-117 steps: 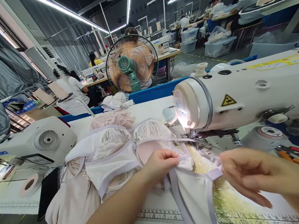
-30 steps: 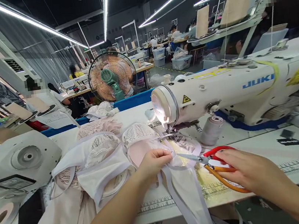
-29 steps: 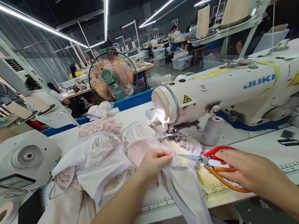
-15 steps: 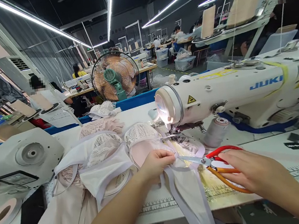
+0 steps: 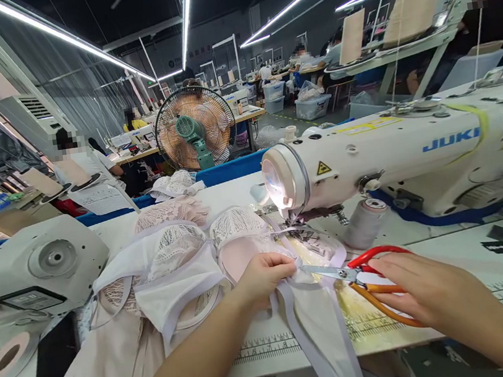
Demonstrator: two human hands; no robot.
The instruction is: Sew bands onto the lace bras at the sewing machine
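My left hand (image 5: 266, 274) is closed, pinching the edge of a white lace bra (image 5: 236, 228) between thumb and fingers. My right hand (image 5: 427, 285) grips scissors (image 5: 372, 284) with one red and one orange handle. Their blades point left, with the tips at the fabric just beside my left fingertips. Part of the bra lies under the needle area of a white sewing machine (image 5: 381, 145), while its pale band (image 5: 319, 322) hangs over the table's front edge. Whether the blades have fabric between them is too small to tell.
More bras (image 5: 171, 250) are heaped on the left. A thread cone (image 5: 367, 222) stands beneath the machine arm. A measuring tape (image 5: 264, 347) runs along the table's front edge. A tape roll (image 5: 8, 360) lies far left. Behind the table stands a large fan (image 5: 194, 128); people work farther back.
Both hands, the bra and the scissors keep nearly the same positions. The whole view has shifted very slightly.
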